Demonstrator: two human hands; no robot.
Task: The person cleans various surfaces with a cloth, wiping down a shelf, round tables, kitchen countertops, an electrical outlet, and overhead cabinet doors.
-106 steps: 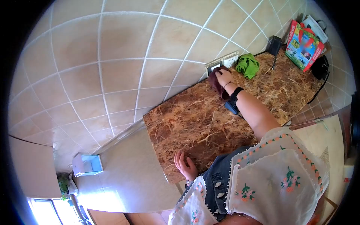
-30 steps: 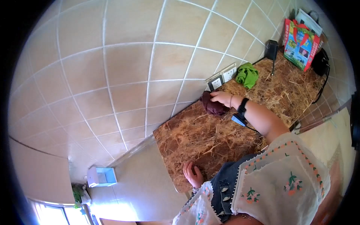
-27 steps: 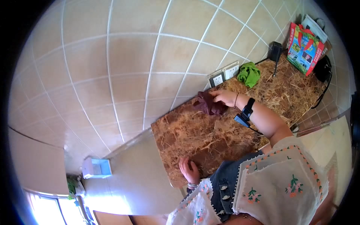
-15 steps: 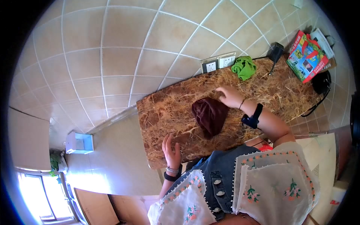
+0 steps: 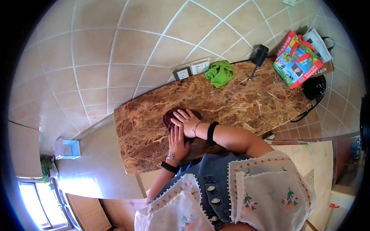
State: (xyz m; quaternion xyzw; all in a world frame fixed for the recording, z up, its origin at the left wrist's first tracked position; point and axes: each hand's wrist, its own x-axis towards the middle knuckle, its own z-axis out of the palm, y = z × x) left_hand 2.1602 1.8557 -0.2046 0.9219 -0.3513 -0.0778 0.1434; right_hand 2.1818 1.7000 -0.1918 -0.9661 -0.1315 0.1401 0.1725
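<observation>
A dark maroon cloth [image 5: 168, 118], bunched into a small pile, lies on the brown marbled countertop [image 5: 140, 133]. My right hand [image 5: 187, 124] rests flat over it from above, fingers spread towards the left. Just below, my left hand [image 5: 178, 146] lies with its fingers stretched out along the cloth's near side, the fingertips close to or touching my right hand. Both palms face down, and much of the cloth is hidden under them.
A green cloth [image 5: 220, 74] sits by the wall sockets [image 5: 191, 71]. Further right are a black adapter [image 5: 260, 54] with a cord, a colourful carrier bag [image 5: 296, 63] and a black coiled item [image 5: 314, 87]. The tiled wall [image 5: 146, 57] borders the counter's back edge.
Both hands have come together onto the maroon cloth, which now looks more compact and flattened. Before, they were apart on either side of it. The view has shifted, moving the counter left in frame.
</observation>
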